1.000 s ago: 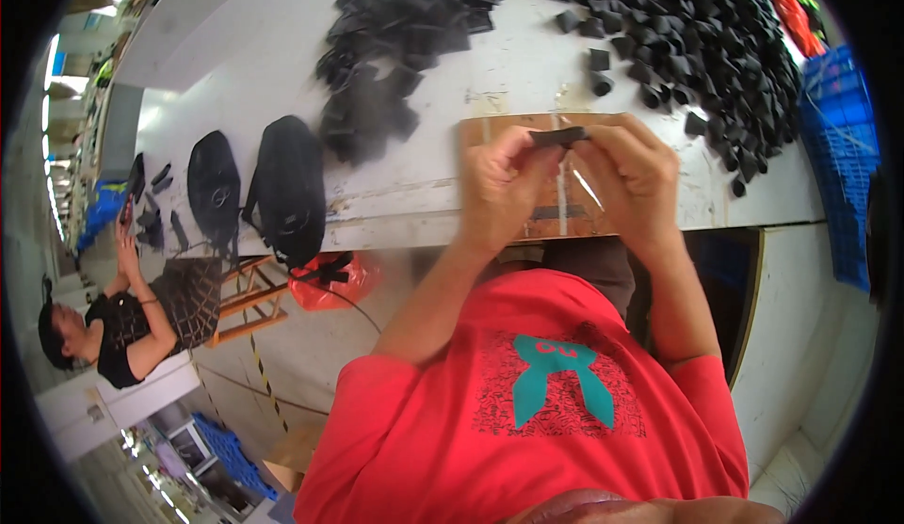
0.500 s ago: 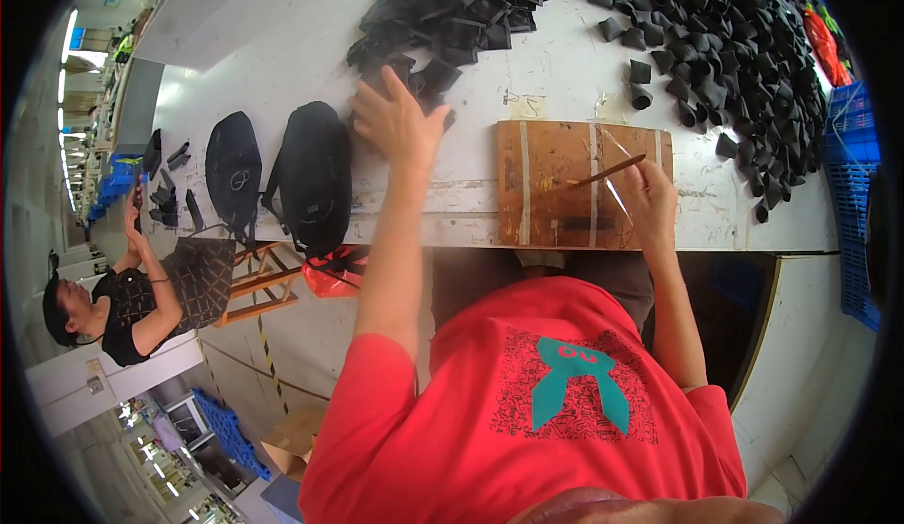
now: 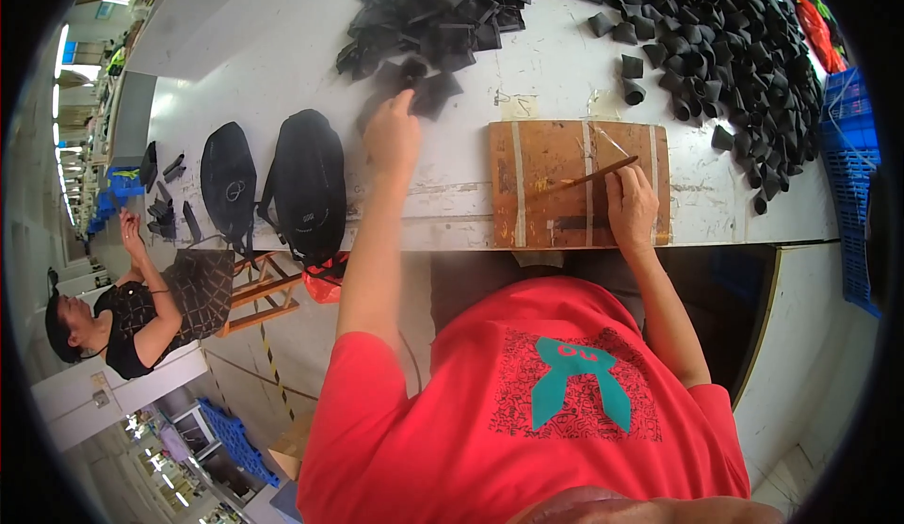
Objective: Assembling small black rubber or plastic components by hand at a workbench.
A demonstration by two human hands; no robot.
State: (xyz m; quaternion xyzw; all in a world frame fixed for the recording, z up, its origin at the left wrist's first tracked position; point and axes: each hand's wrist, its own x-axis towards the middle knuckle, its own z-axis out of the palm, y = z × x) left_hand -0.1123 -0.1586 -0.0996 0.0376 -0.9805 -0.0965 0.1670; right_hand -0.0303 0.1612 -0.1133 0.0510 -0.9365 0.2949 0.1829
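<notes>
My right hand is closed round one end of a slim, tapered brown stick, held over a scuffed wooden board with pale strips across it. My left hand reaches over the table just short of a heap of flat black pieces. Motion smears its fingers, so whether they grip anything is unclear. Beside its fingertips lies a blurred black piece. Two black pouches with straps, one larger and one smaller, lie left of my left forearm.
A big pile of short black tubes covers the table's far right. Blue crates stand off the right end. Small black strips lie at the left. Another person sits beyond the left side, near a wooden stool.
My left hand has gone from spread fingers to a narrower shape, turning as it moved. A black piece by it has shifted slightly nearer. My right hand still holds the stick.
</notes>
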